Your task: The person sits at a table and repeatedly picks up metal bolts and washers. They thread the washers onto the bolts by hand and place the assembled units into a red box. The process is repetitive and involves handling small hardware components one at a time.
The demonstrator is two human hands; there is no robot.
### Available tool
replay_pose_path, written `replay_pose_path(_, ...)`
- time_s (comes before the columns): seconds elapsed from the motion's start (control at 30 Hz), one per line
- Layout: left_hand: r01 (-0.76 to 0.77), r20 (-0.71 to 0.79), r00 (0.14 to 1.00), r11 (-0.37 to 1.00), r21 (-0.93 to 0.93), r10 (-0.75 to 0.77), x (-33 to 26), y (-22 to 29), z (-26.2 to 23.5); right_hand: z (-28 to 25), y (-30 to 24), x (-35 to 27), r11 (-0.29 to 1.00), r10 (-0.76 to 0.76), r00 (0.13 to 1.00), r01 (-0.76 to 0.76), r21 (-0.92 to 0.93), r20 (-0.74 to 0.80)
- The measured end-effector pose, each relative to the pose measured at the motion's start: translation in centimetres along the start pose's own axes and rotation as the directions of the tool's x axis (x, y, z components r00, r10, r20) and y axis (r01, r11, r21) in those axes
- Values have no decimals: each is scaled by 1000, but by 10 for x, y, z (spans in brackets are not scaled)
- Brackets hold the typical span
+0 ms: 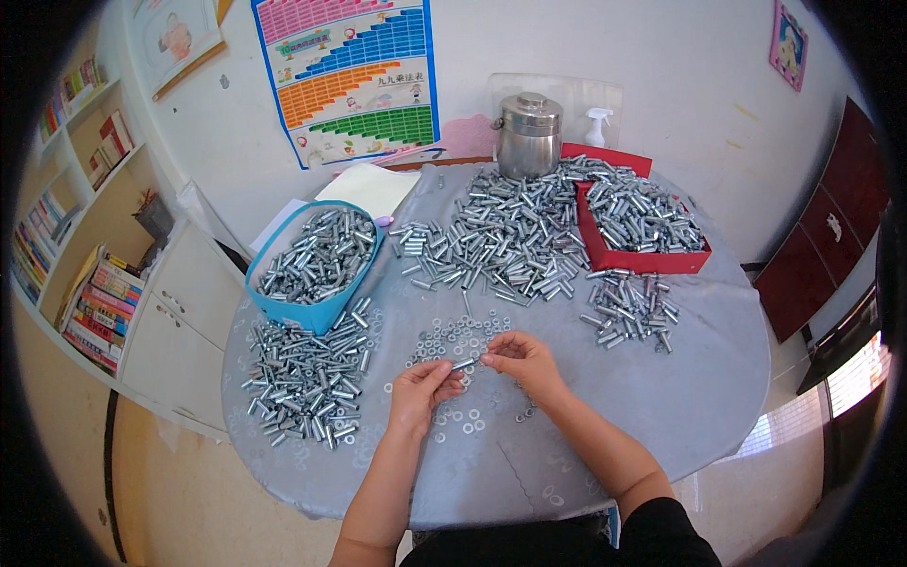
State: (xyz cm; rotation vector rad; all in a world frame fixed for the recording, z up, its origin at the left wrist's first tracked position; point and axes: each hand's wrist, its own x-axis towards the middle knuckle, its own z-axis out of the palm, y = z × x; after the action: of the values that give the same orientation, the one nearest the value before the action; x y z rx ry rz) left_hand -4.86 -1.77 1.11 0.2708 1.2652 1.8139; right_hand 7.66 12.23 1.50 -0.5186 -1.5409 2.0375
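My left hand [421, 389] is closed, with thumb and fingers pinching a silver expansion bolt [464, 364] that points toward the right. At the bolt's right end my right hand [525, 363] has its thumb and forefinger pressed together. Whatever sits between those fingertips is too small to make out. Under and around both hands, many loose metal washers and nuts [455, 333] are spread on the grey tablecloth [567, 425]. A few washers [473, 421] lie just in front of my left hand.
Left, a blue bin [300, 315] holds metal bolts, and a bolt pile [307, 383] lies before it. A large bolt heap [515, 236] covers the back, beside a red box [652, 262] of bolts and a steel canister [530, 137]. A smaller pile [630, 310] lies right.
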Motion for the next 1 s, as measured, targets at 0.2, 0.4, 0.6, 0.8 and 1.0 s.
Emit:
replay_pose_path(0.2,48,33,998,999,-5,-47,-1,1,0,1,-1,-1,998,-1,1000,2,-61,14)
replay_pose_path(0.4,120,102,989,988,-101,-110,5,-4,-9,3,3,-3,921,-257,966,255,-295,32)
replay_pose_path(0.6,159,117,983,975,-157,-141,5,-4,-11,7,-6,-8,808,-315,937,347,-475,149)
replay_pose_path(0.8,118,81,991,971,-209,-103,6,-3,-10,9,-7,-10,877,-117,987,156,-454,114)
replay_pose_path(1.0,89,18,996,969,-230,-87,8,0,-15,8,-7,-20,611,271,685,421,-671,676)
